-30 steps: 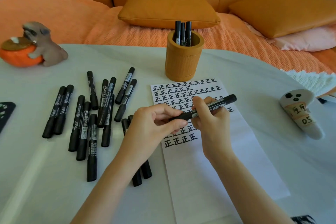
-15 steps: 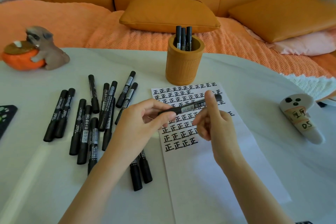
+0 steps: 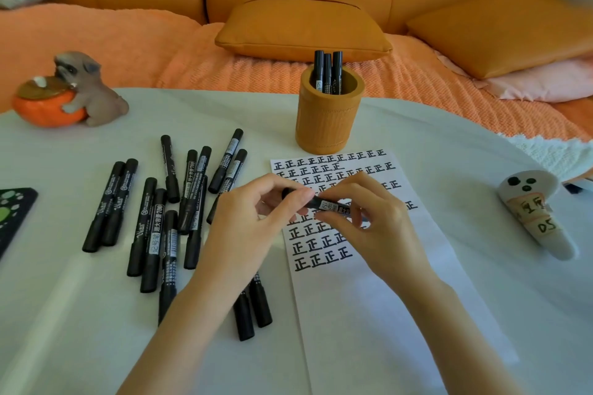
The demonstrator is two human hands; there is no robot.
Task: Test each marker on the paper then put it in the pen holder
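The black marker (image 3: pixel 330 204) is mostly hidden: left hand (image 3: pixel 244 229) pinches its end, right hand (image 3: pixel 380 231) its barrel, over the paper (image 3: pixel 369 314). Three markers (image 3: pixel 327 72) stand in the pen holder (image 3: pixel 327 127).

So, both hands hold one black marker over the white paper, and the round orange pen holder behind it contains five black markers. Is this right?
Not quite. The head view shows three black markers standing in the round orange pen holder, not five. The rest holds: the left hand and the right hand both hold one black marker over the white paper.
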